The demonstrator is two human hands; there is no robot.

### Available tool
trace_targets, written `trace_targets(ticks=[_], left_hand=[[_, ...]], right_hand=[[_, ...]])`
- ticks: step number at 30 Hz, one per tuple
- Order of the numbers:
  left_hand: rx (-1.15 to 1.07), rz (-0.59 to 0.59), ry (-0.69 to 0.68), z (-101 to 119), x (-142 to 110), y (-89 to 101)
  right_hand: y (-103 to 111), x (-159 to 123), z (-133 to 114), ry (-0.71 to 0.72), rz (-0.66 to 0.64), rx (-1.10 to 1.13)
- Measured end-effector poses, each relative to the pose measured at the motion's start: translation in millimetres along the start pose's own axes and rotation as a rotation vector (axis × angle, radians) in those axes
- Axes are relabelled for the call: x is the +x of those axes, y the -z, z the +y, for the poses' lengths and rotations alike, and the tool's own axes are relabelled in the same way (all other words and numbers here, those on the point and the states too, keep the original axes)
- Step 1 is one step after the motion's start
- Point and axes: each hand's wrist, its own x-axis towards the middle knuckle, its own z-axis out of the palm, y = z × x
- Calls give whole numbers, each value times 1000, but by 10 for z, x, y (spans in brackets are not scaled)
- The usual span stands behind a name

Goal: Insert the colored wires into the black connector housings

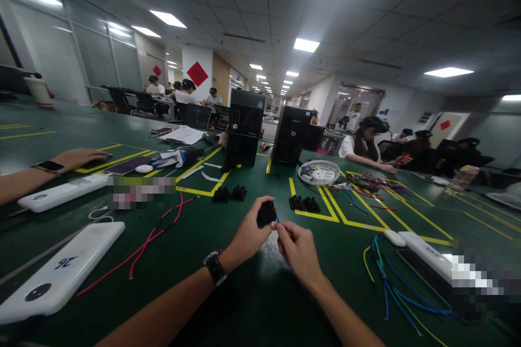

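One black block (265,214) sits in our left hand (247,237); our right hand (299,249) pinches blue wire (277,218), seemingly fitting, needing steady alignment.

The left hand (247,236) partly hides the black block (266,214); the right hand (298,245) covers most of the blue wire (277,218). Eight o'clock: the edge crops a numbered power bank (79,263). Four o'clock: blurring masks another power bank's (425,251) end.
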Motion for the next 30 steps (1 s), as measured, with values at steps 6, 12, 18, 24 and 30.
trace_targets(ticks=[6, 12, 18, 24, 30], left_hand=[[-173, -43, 35, 39, -23, 3], [-138, 16, 12, 65, -18, -2], [-209, -24, 27, 74, -24, -17], [-266, -33, 58, 121, -38, -35], [-343, -20, 87, 86, -16, -1]], right_hand=[[-2, -14, 25, -22, -26, 171], [4, -40, 3, 8, -61, 184], [4, -48, -10, 92, -59, 62], [31, -64, -31, 162, -26, -75], [33, -91, -53, 295, 83, -269]])
